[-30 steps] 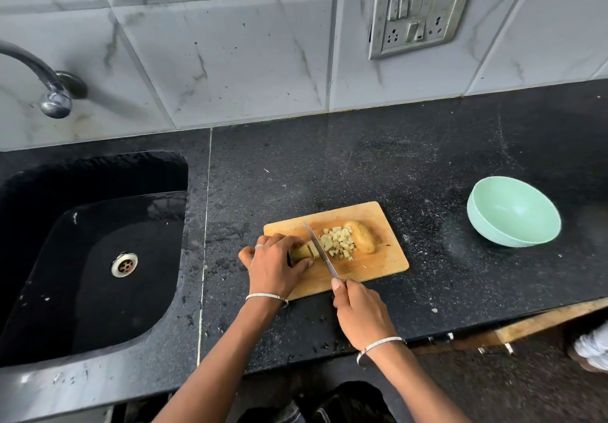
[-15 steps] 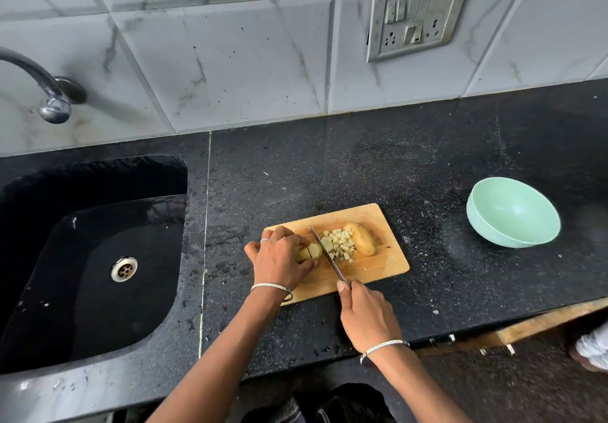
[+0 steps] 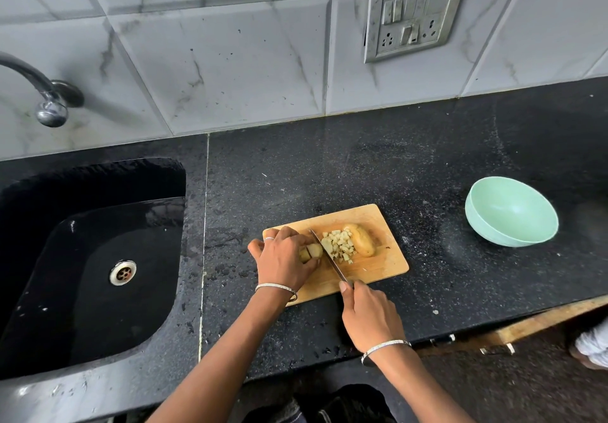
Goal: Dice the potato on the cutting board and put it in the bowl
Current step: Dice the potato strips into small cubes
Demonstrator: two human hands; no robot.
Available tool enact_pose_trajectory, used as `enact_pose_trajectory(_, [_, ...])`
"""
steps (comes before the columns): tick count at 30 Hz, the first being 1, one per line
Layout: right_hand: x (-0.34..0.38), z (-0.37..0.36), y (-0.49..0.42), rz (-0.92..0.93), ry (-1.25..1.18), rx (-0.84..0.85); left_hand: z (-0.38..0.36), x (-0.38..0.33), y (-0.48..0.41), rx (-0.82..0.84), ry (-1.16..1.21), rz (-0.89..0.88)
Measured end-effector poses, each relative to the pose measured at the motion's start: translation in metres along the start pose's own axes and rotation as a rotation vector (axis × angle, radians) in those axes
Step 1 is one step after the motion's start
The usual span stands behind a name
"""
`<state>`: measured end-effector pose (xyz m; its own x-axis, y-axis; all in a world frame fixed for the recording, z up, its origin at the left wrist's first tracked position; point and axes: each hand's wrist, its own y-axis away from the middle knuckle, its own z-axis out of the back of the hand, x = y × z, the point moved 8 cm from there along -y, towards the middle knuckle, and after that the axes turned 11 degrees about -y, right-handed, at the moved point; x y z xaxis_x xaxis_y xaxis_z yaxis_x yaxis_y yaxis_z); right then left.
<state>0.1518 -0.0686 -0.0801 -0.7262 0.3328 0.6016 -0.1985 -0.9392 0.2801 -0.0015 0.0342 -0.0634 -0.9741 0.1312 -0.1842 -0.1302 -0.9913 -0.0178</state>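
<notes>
Mid-dice: left hand curls round a potato chunk at the cutting board's left edge, right hand grips the knife, blade down beside it, diced pile & uncut half mid-board; next, prob. more cuts, then all into the empty bowl toward the counter's right edge.

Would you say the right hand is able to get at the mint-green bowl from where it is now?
Probably yes: only bare countertop lies between the right hand and the mint-green bowl, but that hand grips the knife and should free itself first.
</notes>
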Motion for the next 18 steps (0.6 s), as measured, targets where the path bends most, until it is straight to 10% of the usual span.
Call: enact_pose_trajectory(18, [0.0033, -0.0015, 0.0078, 0.009, -0.104, -0.017, 0.0040, -0.0026, -0.0026, 0.011, -0.019, -0.013])
